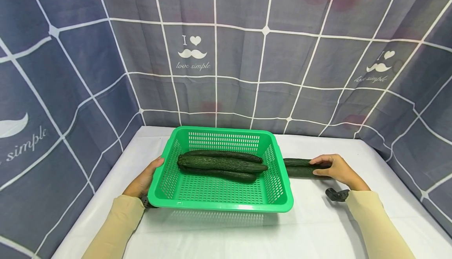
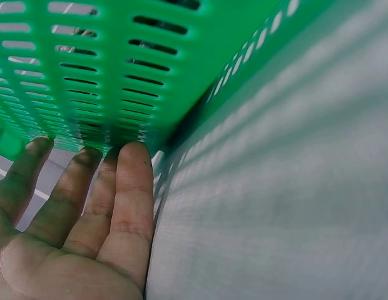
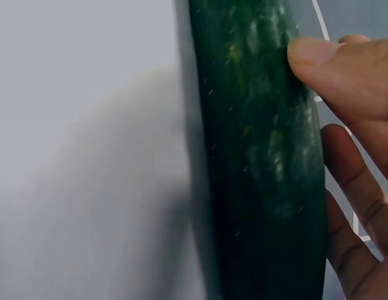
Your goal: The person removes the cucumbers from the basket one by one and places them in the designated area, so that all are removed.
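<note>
A green plastic basket point(image 1: 222, 208) with slotted walls stands on the table. Several dark green cucumbers point(image 1: 226, 164) lie lengthwise inside it. At the basket's left side is my left hand point(image 1: 144, 178), fingers point(image 2: 134, 187) extended against the slotted outer wall. Two more cucumbers lie side by side to the right of the basket, a far one point(image 1: 296, 162) and a near one point(image 1: 300, 172). My right hand point(image 1: 335, 168) is over their right ends. In the right wrist view its thumb presses a cucumber point(image 3: 263, 150) and the other fingers curl along its far side.
A white cloth point(image 1: 219, 239) covers the table. Grey-blue curtains point(image 1: 240, 55) with white lines stand behind and on both sides of it. Each wrist wears a small black camera mount, the right one point(image 1: 337, 195) plainly visible.
</note>
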Available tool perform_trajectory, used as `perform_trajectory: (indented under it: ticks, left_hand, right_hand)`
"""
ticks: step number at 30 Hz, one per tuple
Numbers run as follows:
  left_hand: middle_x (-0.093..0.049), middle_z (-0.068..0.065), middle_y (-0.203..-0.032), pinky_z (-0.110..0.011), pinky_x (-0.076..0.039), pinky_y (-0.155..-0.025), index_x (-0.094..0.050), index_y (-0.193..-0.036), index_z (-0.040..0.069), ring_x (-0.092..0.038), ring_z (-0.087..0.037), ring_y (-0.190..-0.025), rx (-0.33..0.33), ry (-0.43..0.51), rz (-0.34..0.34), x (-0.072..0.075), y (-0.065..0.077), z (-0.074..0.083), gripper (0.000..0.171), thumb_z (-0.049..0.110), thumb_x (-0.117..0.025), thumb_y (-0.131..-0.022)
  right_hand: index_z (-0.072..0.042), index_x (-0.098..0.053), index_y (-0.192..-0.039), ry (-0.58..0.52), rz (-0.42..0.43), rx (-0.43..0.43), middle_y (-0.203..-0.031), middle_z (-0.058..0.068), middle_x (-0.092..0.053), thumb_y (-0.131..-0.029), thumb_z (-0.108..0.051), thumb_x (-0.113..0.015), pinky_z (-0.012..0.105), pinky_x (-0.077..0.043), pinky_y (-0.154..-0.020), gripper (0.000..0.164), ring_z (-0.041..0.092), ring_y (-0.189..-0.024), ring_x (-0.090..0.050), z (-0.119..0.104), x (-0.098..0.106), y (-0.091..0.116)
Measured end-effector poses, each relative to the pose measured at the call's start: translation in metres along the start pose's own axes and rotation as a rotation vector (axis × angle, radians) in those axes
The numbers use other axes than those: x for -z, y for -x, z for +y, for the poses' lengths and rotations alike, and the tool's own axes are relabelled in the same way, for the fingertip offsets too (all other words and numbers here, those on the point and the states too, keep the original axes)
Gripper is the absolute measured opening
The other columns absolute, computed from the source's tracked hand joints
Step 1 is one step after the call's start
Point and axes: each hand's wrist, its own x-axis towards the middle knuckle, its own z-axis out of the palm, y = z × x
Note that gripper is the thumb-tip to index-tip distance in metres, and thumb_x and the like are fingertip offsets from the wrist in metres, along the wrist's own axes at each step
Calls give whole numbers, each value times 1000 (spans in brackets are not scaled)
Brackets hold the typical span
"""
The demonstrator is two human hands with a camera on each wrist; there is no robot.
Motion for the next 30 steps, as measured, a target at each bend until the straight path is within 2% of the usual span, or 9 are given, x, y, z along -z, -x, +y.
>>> perform_trajectory:
  ticks: [4,9,15,21,30]
  left_hand:
    - [-50,-19,-136,-39,-60,-92,8,-172,6,-62,-20,-110,7,-20,11,-1,0,1,94,58,-32,-105]
    - [-50,-16,-134,-38,-59,-93,9,-172,5,-62,-19,-110,1,-25,5,-1,1,1,94,57,-31,-105]
    - [-53,-13,-132,-38,-60,-92,7,-171,3,-63,-19,-110,-11,-10,-2,-1,-1,0,93,56,-32,-105]
    - [-58,-6,-126,-39,-61,-91,5,-170,1,-65,-18,-108,-23,0,-11,0,-1,-1,93,55,-33,-106]
    - [-55,-11,-132,-40,-60,-92,7,-171,4,-64,-20,-110,-24,-16,-28,1,-1,-1,93,56,-31,-106]
  right_hand:
    - [11,-77,-112,-33,-13,34,-104,10,-80,-88,6,-85,15,-55,-76,26,0,-89,-70,-2,0,-1]
    - [15,-74,-112,-90,-27,60,-102,3,-80,-91,9,-80,16,-57,-76,23,0,-88,-71,-7,1,-3]
    - [17,-69,-122,-200,-52,25,-110,-4,-80,-98,4,-75,18,-59,-81,28,2,-97,-73,-20,4,-4]
    - [9,-71,-128,-263,-77,-2,-117,-7,-78,-101,0,-72,17,-57,-88,28,6,-107,-74,-34,6,-6]
    - [-6,-75,-129,-287,-140,-36,-118,-11,-78,-103,-4,-71,20,-58,-90,26,6,-111,-73,-58,8,-14]
